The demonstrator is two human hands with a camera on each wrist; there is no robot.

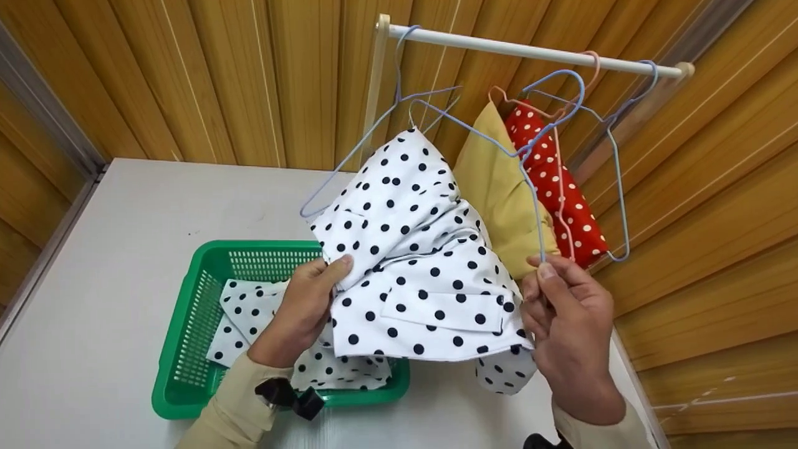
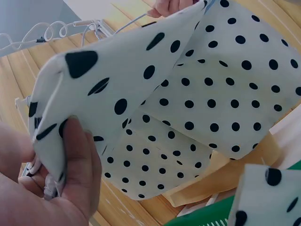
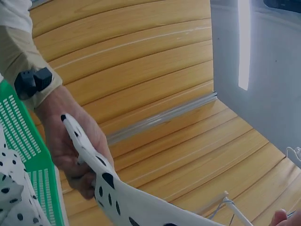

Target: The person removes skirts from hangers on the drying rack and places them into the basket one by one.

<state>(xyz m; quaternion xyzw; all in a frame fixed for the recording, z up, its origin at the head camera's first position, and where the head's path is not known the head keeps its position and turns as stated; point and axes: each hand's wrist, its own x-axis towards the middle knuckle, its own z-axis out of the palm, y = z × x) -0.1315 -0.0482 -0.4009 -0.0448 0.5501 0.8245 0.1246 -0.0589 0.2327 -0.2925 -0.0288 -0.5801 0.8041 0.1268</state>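
A white cloth piece with black polka dots, folded and creased, hangs in front of the rack. My left hand pinches its left edge, thumb on top; the left wrist view shows the cloth between thumb and fingers. My right hand pinches the lower end of a blue wire hanger, beside the cloth's right edge. This hanger's hook is free of the rod, and its left arm runs behind or near the cloth's top; which, I cannot tell.
The white rack rod carries another blue hanger, a pink hanger with a yellow cloth, and a red dotted cloth. More dotted cloth lies in the green basket on the white table.
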